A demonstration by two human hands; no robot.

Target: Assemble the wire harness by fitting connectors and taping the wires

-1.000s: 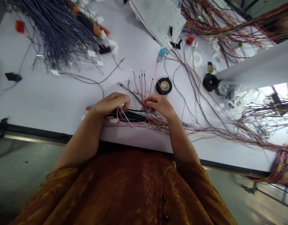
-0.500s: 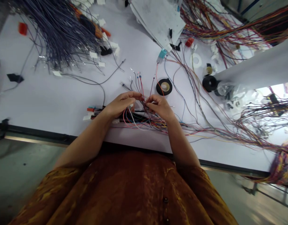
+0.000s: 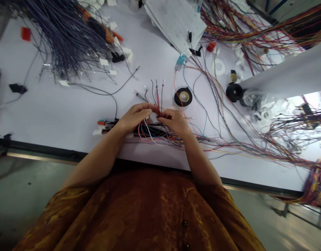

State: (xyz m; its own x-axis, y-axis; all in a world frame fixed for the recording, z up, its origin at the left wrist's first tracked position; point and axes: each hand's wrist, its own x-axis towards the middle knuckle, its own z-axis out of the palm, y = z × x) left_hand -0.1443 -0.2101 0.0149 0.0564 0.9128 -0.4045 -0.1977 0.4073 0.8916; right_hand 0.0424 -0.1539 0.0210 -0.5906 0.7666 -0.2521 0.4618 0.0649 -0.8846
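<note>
My left hand (image 3: 136,118) is closed around several thin wires, whose crimped ends fan out beyond the fingers. Black wires (image 3: 141,95) spread to the left of that fan, and red wires (image 3: 157,93) stand at its right. Thumb and fingertips of my right hand (image 3: 174,121) pinch a dark red wire (image 3: 162,94) close beside the left fingertips. A white wire (image 3: 149,131) loops down from under my left hand. Below both hands runs a bundle of coloured wires (image 3: 173,139) with black sleeving. What lies inside the left palm is hidden.
A roll of black tape (image 3: 183,97) lies right of my hands. Beyond it are a light blue connector (image 3: 180,60) and paper sheets (image 3: 176,24). Dark blue wires (image 3: 69,42) heap at upper left, near an orange-handled tool (image 3: 108,35). A white cylinder (image 3: 286,75) stands at right.
My right hand has moved slightly left, up to the left fingertips. The dark red wire, earlier leaning right, now stands almost parallel with the other red wires.
</note>
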